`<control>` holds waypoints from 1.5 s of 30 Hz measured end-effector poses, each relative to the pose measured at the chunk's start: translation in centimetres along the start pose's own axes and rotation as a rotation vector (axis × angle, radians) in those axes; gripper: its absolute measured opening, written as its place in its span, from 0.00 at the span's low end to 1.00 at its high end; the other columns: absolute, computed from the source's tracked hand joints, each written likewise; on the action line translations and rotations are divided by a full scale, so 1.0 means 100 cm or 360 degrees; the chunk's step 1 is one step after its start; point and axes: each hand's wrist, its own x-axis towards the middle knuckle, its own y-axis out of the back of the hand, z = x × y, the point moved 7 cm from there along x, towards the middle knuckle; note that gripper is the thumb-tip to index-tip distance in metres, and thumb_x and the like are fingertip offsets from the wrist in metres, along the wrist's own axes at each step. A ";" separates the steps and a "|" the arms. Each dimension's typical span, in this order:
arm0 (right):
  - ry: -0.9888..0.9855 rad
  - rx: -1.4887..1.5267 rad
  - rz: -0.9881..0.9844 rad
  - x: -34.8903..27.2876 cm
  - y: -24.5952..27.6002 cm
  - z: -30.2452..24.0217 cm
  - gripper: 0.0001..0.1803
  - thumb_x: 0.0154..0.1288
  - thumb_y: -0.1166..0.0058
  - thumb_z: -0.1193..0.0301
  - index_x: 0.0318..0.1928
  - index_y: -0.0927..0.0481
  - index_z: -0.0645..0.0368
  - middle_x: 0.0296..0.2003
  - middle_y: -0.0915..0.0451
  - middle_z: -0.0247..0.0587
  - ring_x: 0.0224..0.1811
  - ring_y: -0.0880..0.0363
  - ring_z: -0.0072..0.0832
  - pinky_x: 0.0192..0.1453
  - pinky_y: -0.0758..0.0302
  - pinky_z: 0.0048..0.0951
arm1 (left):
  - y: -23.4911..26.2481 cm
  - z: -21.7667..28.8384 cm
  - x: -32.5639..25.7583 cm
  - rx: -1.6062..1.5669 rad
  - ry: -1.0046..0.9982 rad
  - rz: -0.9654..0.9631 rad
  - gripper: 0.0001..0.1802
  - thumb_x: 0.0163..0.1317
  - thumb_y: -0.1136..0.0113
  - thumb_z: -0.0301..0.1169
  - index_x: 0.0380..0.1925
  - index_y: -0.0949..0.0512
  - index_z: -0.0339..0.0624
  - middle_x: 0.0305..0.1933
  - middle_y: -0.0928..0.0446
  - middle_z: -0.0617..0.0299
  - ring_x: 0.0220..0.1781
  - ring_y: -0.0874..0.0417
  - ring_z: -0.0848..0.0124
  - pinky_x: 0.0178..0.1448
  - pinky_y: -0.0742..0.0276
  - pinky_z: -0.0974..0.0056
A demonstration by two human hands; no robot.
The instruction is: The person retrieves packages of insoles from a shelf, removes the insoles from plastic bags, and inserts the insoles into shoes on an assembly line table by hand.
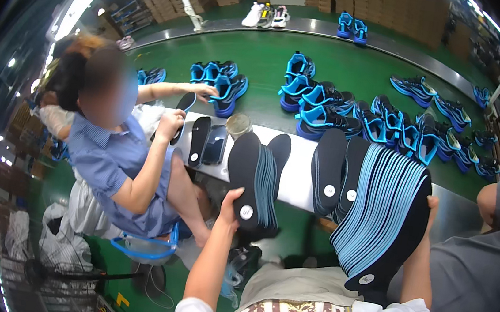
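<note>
Long, flat black-and-blue insoles [379, 211] tip rightward, squeezed by the right hand [429, 219], left hand [230, 207] pinching a thinner black-and-blue stack [245, 171] leftward.

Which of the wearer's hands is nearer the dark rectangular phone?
Left. The left hand grips a small black-and-blue insole stack, below and slightly right of the dark rectangular phone; the right hand is far right, at the large black-and-blue insole fan.

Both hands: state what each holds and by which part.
Left hand: insole stack, by its lower left edge. Right hand: bigger insole fan, by its right edge.
</note>
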 end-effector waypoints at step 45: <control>-0.0697 -0.0237 0.0792 0.218 0.013 0.207 0.29 0.53 0.47 0.50 0.47 0.27 0.62 0.40 0.23 0.41 0.40 0.23 0.28 0.45 0.26 0.26 | 0.023 0.006 0.149 0.0748 0.0420 -0.0015 0.37 0.46 0.44 0.35 0.58 0.43 0.41 0.55 0.36 0.54 0.56 0.33 0.62 0.58 0.35 0.60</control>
